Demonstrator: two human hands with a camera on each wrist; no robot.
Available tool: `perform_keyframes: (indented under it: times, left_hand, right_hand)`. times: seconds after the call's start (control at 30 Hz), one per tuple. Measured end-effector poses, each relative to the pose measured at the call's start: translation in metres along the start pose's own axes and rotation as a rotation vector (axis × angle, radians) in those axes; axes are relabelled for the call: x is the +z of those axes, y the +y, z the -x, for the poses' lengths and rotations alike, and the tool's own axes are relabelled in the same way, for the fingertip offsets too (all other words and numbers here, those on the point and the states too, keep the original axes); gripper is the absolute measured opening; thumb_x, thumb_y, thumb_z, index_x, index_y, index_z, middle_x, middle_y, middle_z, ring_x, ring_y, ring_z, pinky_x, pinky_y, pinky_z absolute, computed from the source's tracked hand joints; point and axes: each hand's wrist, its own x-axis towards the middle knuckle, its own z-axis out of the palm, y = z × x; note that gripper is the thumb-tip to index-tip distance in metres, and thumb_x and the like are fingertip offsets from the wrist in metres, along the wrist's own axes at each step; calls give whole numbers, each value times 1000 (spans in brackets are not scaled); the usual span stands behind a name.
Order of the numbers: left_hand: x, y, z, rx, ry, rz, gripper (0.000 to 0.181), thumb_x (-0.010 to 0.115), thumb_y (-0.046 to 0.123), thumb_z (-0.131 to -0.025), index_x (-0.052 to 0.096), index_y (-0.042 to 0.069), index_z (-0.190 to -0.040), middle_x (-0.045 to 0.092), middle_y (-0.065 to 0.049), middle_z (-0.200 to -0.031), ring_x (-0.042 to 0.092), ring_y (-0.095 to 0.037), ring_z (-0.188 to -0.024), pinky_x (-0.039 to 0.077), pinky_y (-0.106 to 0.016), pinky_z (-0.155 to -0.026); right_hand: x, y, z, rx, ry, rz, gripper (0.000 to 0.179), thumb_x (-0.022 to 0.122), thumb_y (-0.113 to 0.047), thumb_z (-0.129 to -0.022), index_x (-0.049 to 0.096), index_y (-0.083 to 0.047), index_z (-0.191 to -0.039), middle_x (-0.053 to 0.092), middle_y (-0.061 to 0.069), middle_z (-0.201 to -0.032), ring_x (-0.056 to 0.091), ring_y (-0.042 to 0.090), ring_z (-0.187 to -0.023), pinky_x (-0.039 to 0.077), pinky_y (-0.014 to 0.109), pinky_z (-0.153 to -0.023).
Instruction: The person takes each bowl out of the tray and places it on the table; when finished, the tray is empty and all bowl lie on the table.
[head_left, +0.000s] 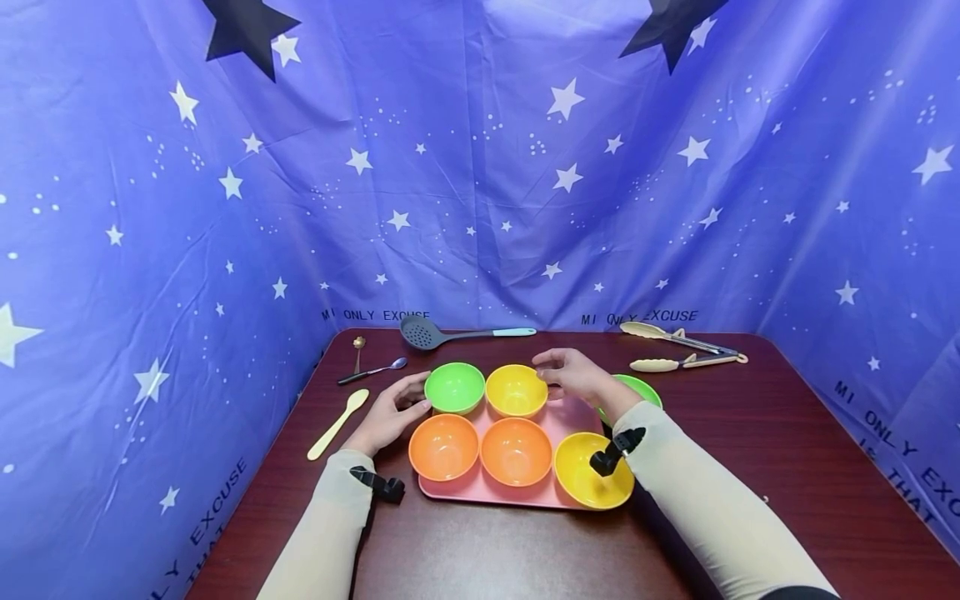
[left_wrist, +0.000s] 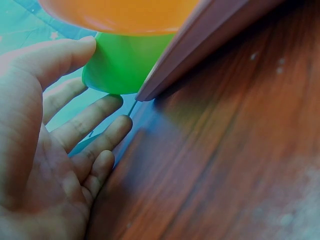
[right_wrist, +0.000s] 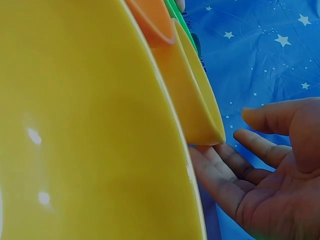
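On a pink tray (head_left: pixel 566 417) stand a green bowl (head_left: pixel 454 388), a yellow bowl (head_left: pixel 517 391), two orange bowls (head_left: pixel 444 447) and a larger-looking yellow bowl (head_left: pixel 588 475) at the front right corner. My left hand (head_left: pixel 392 415) is spread at the outer side of the green bowl, thumb tip at its wall and fingertips close under it in the left wrist view. The right hand (head_left: pixel 581 377) reaches to the back yellow bowl, its fingers extended and fingertips right at the bowl's lower edge in the right wrist view. That wrist partly hides another green bowl (head_left: pixel 641 390).
Behind the tray lies a slotted skimmer (head_left: pixel 423 333). Tongs (head_left: pixel 686 360) rest at the back right. Left of the tray are a cream spoon (head_left: pixel 339 425), a dark-handled spoon (head_left: pixel 372 372) and a small gold utensil (head_left: pixel 358 350). A starry blue curtain (head_left: pixel 480 167) encloses the table.
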Motion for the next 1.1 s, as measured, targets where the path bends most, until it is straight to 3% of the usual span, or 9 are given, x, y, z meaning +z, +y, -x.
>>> perform_keyframes:
  times: [0.27, 0.43, 0.67, 0.77, 1.0, 1.1]
  left_hand:
    - [-1, -26, -6, -21, 5, -15, 58, 70, 9, -101, 48, 4, -155, 66, -20, -135, 60, -41, -123, 42, -61, -106]
    - [-1, -28, -6, -21, 12, -11, 58, 73, 15, -100, 51, 10, -154, 68, -15, -134, 62, -37, -122, 43, -58, -105]
    - [-3, -27, -6, -31, 4, -38, 57, 74, 23, -101, 53, 15, -153, 70, -8, -132, 63, -27, -120, 46, -46, -104]
    - [-3, -28, -6, -34, -2, -45, 57, 73, 25, -101, 52, 17, -154, 70, -6, -132, 63, -26, -121, 46, -47, -105]
    - [0, 8, 2, -13, 0, 4, 56, 69, 7, -101, 48, -2, -153, 66, -24, -131, 59, -45, -122, 41, -62, -106]
    - [-1, 8, 3, -13, 0, 6, 56, 70, 7, -101, 49, -1, -153, 67, -23, -131, 60, -45, -122, 41, -62, -106]
  right_hand:
    - [3, -1, -1, 26, -10, 14, 43, 57, -3, -106, 49, 11, -146, 63, 26, -126, 70, 30, -94, 60, 46, -86]
    - [5, -2, -2, 46, -20, 37, 42, 55, -4, -107, 50, 10, -146, 66, 24, -122, 71, 29, -91, 61, 46, -84]
    - [5, -1, -5, 64, -3, 89, 39, 57, -5, -106, 55, 6, -144, 67, 21, -119, 68, 28, -84, 62, 42, -73]
    - [6, 0, -6, 50, -3, 110, 37, 56, -4, -106, 56, 6, -142, 66, 21, -119, 68, 28, -85, 62, 42, -72]
    - [6, 4, -9, 28, 1, 141, 36, 54, 1, -104, 58, 7, -140, 63, 21, -118, 66, 28, -92, 61, 39, -72]
    - [7, 6, -10, 32, 4, 137, 37, 54, 3, -103, 58, 6, -140, 62, 21, -118, 66, 28, -91, 61, 39, -71]
